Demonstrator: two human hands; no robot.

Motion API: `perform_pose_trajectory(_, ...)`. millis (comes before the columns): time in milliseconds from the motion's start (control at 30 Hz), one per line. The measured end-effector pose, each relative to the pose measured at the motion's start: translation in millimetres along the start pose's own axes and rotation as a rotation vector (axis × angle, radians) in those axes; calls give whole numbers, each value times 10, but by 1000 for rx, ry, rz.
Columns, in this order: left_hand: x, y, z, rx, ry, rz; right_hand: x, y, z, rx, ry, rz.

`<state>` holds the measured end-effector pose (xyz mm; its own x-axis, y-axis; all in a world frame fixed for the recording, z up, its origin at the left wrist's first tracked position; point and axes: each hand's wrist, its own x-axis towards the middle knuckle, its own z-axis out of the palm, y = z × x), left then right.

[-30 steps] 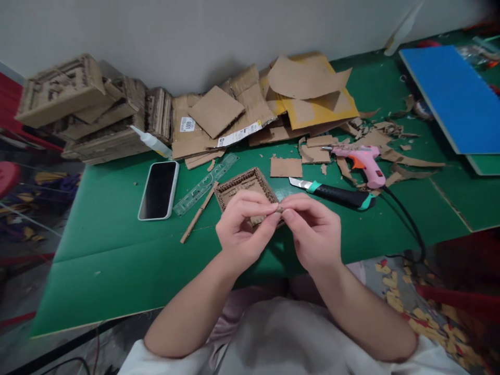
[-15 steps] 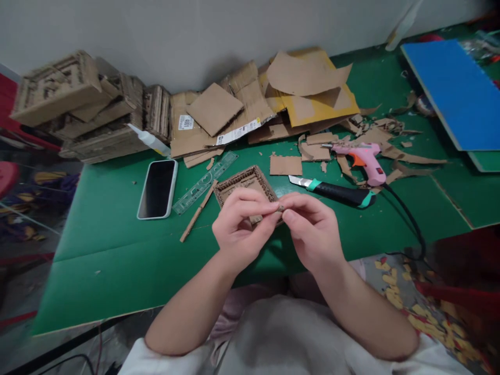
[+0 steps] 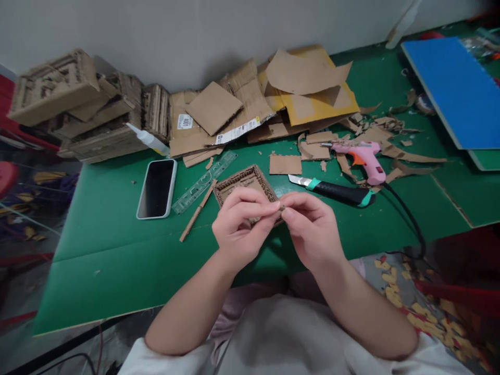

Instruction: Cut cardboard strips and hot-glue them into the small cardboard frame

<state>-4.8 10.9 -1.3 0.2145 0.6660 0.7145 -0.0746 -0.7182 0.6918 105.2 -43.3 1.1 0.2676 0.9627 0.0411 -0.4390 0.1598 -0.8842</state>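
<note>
My left hand (image 3: pixel 244 224) and my right hand (image 3: pixel 312 226) meet at their fingertips, pinching a small cardboard piece (image 3: pixel 282 208) between them. Most of that piece is hidden by the fingers. Beneath and behind my left hand lies a shallow square cardboard tray (image 3: pixel 269 194) with corrugated walls, partly covered. A thin cardboard strip (image 3: pixel 198 211) rests left of the tray beside a clear ruler (image 3: pixel 205 182). Right of the tray are a small cardboard rectangle (image 3: pixel 286 165) and a utility knife (image 3: pixel 336 192) with its blade out.
A phone (image 3: pixel 157 188) lies on the green table (image 3: pixel 117 281). A pink glue gun (image 3: pixel 369 159) sits among scraps, its cord trailing rightward. Stacked cardboard frames (image 3: pixel 58 94), a glue bottle (image 3: pixel 148 139), cardboard sheets (image 3: pixel 214 108) and a blue board (image 3: pixel 453 94) stand farther back.
Both hands keep their pinch, with only a very slight shift of the fingertips and the small piece. The view has moved slightly; the objects on the table stay in place.
</note>
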Motion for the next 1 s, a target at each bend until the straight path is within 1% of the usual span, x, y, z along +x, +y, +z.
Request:
perform_pose_trajectory(200,-1,7,-8,24,-12,-12,4,-6,6,-48,32,-17)
perform_pose_trajectory(400,-6,7,-5,19,-27,-8,2,-16,-1,-14,26,-7)
perform_pose_trajectory(633,-17,-8,15,11,-14,-25,14,-31,2,-56,39,-4)
perform_pose_trajectory(800,-13,-10,18,-19,-10,-45,14,-35,12,-43,26,-28)
perform_pose_trajectory(1000,6,-2,26,-63,-1,-53,-1,-50,5,-80,14,-80)
